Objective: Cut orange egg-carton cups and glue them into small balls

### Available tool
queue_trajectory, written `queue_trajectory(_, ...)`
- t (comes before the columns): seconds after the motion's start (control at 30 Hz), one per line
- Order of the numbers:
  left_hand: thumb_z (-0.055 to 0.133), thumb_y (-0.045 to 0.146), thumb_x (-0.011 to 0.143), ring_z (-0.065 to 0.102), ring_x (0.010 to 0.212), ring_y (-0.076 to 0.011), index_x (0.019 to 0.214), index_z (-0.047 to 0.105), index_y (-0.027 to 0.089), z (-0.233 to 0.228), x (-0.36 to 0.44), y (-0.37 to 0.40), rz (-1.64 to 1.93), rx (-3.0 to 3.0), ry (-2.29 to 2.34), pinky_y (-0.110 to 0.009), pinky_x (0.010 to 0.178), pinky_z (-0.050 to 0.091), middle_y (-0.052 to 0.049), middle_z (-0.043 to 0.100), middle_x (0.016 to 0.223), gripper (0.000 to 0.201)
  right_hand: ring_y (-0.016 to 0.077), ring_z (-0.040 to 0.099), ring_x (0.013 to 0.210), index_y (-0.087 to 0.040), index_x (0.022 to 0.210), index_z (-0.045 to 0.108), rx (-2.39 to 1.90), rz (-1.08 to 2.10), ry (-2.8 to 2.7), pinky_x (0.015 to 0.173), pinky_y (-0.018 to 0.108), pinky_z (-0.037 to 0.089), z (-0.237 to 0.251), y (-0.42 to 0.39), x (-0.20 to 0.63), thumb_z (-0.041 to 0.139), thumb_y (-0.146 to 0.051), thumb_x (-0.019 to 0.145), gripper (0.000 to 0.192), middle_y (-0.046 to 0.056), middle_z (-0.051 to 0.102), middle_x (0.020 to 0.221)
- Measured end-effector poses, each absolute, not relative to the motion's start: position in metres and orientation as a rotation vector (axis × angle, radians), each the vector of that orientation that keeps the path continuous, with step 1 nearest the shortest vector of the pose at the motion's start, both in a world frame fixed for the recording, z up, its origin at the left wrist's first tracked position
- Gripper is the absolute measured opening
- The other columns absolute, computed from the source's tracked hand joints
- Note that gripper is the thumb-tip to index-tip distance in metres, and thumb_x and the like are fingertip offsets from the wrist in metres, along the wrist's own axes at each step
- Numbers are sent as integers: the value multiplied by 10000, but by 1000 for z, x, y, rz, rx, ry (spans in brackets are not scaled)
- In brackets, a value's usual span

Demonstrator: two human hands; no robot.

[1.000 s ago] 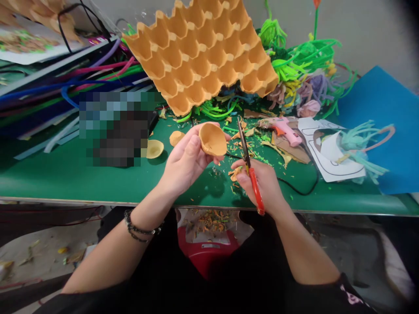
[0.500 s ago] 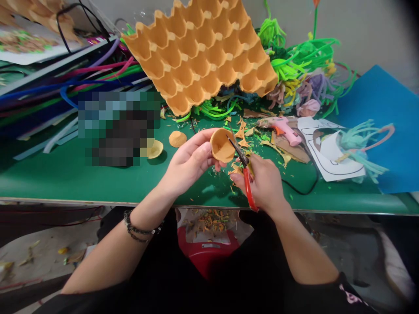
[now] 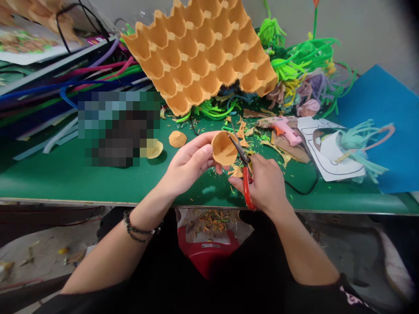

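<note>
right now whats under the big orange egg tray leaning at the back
Green and blue pipe cleaners poke out from under the egg tray, with orange scraps on the green table just in front. Whatever lies further back beneath the tray is covered.

A craft workshop, by the look of the green desk (image 3: 65, 179). A big orange egg tray (image 3: 199, 52) leans at 12 o'clock, bundles of pipe cleaners (image 3: 294, 65) pile up at 1 o'clock, and a pink glue gun (image 3: 284, 129) lies at 2 o'clock. Foam strips (image 3: 49, 91) stack at 10 o'clock; paper scraps (image 3: 242, 135) litter the middle.
</note>
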State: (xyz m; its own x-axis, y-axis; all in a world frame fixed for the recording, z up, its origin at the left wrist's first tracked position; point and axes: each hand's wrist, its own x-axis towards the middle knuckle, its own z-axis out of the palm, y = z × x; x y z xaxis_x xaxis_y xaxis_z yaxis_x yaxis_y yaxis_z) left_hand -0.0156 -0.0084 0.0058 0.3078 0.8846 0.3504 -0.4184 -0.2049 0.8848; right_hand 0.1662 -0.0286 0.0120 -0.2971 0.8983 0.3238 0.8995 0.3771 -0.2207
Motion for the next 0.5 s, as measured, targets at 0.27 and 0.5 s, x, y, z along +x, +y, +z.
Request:
queue_trajectory(0.27, 543, 472, 866, 668, 728, -146, 1024, 615, 139, 5, -15, -7, 1289, 1251, 516, -232, 568, 541, -34, 643, 754, 376, 142, 410, 494, -200, 618, 527, -1622, -8, -2228, 576, 304, 249, 17, -30, 166, 212, -771, 820, 683, 40, 536, 543)
queue_trajectory(0.5, 495, 476, 887, 631, 647, -110, 1066, 591, 137, 3, -17, -5, 1248, 1222, 542, -213, 540, 503, -9, 604, 683, 395, 139, 373, 457, -212, 574, 525, -1653, -38, -2218, 529, 295, 217, 21, -28, 168, 211, -741, 846, 674, 26, 478, 467)
